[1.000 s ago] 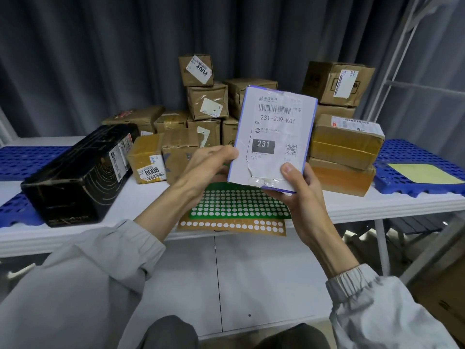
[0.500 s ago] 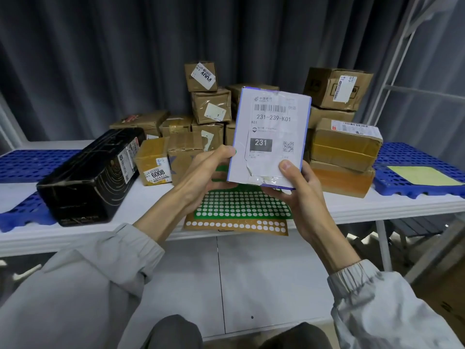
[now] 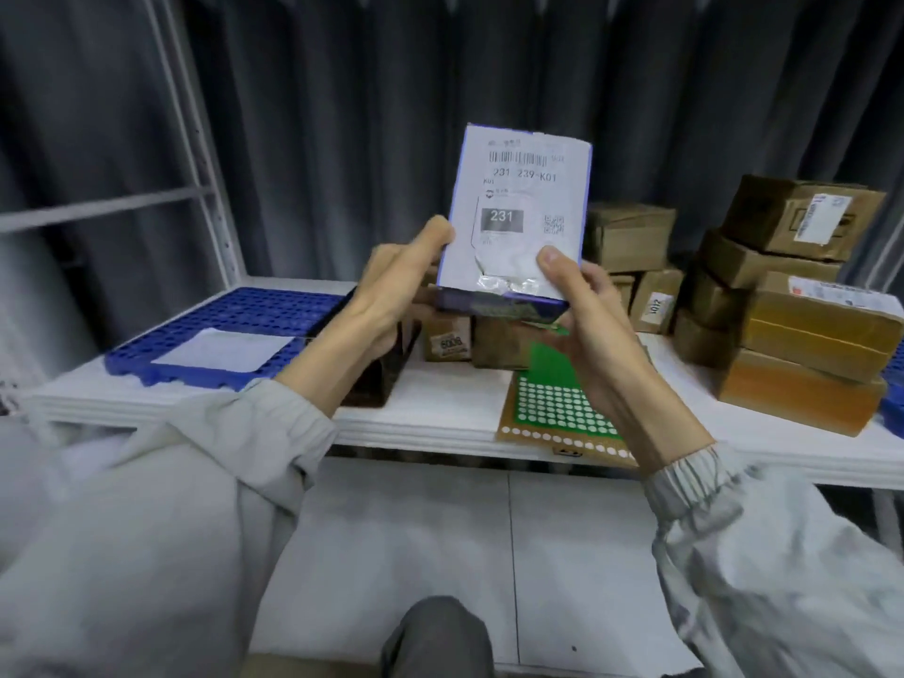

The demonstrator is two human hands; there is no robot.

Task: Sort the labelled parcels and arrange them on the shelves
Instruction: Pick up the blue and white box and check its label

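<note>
Curtain backdrop; hands (image 3: 494, 305) hold parcel (image 3: 518, 212) labelled 231-239-K01.

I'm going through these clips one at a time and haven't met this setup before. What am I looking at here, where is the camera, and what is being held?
There is no machine: a person in grey sleeves works bare-handed, and one wide camera worn on the head looks forward and down. The left hand and the right hand together hold up a flat purple-edged parcel, its white label reading 231-239-K01 and 231. Below is a white table with a stack of brown cardboard parcels, a green sheet of white dot stickers and a blue plastic grid tray with a pale sheet on it. A grey curtain hangs behind.
</note>
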